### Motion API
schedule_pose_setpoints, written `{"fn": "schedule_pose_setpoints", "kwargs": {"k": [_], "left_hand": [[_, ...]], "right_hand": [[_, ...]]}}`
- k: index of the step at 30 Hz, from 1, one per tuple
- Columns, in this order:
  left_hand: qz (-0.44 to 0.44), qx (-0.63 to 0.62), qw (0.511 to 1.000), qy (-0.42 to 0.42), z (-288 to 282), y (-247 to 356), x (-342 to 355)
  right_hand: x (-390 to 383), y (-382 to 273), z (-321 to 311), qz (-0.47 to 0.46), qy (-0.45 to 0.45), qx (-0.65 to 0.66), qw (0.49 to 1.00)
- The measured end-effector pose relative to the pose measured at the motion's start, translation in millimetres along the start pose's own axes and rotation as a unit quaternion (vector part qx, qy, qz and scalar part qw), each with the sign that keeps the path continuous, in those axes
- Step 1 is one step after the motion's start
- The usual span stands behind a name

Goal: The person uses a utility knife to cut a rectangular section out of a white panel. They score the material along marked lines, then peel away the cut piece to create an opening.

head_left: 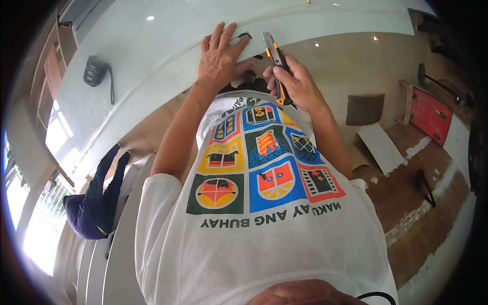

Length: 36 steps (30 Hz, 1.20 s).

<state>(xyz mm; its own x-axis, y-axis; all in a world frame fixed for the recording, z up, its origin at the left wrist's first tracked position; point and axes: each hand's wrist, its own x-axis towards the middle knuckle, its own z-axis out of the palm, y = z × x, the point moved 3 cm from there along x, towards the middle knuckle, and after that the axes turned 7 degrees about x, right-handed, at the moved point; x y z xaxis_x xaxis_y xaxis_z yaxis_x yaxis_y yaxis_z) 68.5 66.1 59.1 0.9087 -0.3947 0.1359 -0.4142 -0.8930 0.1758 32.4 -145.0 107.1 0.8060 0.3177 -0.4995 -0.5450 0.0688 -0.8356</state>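
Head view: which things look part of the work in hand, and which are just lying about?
Likely in use:
- utility knife, in the right hand
- white panel, under the left hand

Apparently lying about:
- black tape measure, on the panel
- brown rectangular piece
- white rectangular sheet
- red board

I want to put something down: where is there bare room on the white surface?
The white surface is bare between the tape measure and the left hand, and right of the utility knife. It is crowded at the near edge, where the left hand, a small dark piece and the right hand cluster.
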Motion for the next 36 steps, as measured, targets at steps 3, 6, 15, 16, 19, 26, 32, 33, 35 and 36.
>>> {"fn": "schedule_pose_setpoints", "kwargs": {"k": [3, 6, 15, 16, 19, 26, 32, 33, 35, 36], "left_hand": [[-0.01, -0.006, 0.999, -0.037, -2, 21, 4], [-0.012, -0.022, 0.998, -0.053, -6, 41, 8], [-0.006, -0.092, 0.994, -0.064, -9, 75, 17], [-0.005, -0.093, 0.994, -0.058, -9, 76, 18], [-0.001, -0.091, 0.994, -0.059, -5, 82, 17], [0.0, -0.073, 0.995, -0.062, -2, 79, 12], [-0.002, -0.07, 0.995, -0.067, -1, 85, 12], [-0.003, -0.073, 0.995, -0.068, -2, 86, 11], [-0.004, -0.077, 0.994, -0.071, -3, 87, 11], [-0.003, -0.076, 0.994, -0.073, -3, 87, 11]], "right_hand": [[-16, -8, -1, 0.031, 0.039, -0.015, 0.999], [-34, -17, -14, 0.051, 0.067, -0.043, 0.996], [-44, -48, -26, 0.122, 0.123, -0.171, 0.97], [-41, -47, -26, 0.095, 0.134, -0.227, 0.96], [-35, -41, -32, 0.012, 0.168, -0.385, 0.907], [-18, -56, -25, 0.092, 0.105, -0.46, 0.877], [-8, -50, -25, 0.074, 0.081, -0.547, 0.83], [-7, -50, -25, 0.081, 0.082, -0.55, 0.827], [-6, -52, -25, 0.106, 0.088, -0.568, 0.811], [-6, -53, -25, 0.118, 0.091, -0.577, 0.803]]}}
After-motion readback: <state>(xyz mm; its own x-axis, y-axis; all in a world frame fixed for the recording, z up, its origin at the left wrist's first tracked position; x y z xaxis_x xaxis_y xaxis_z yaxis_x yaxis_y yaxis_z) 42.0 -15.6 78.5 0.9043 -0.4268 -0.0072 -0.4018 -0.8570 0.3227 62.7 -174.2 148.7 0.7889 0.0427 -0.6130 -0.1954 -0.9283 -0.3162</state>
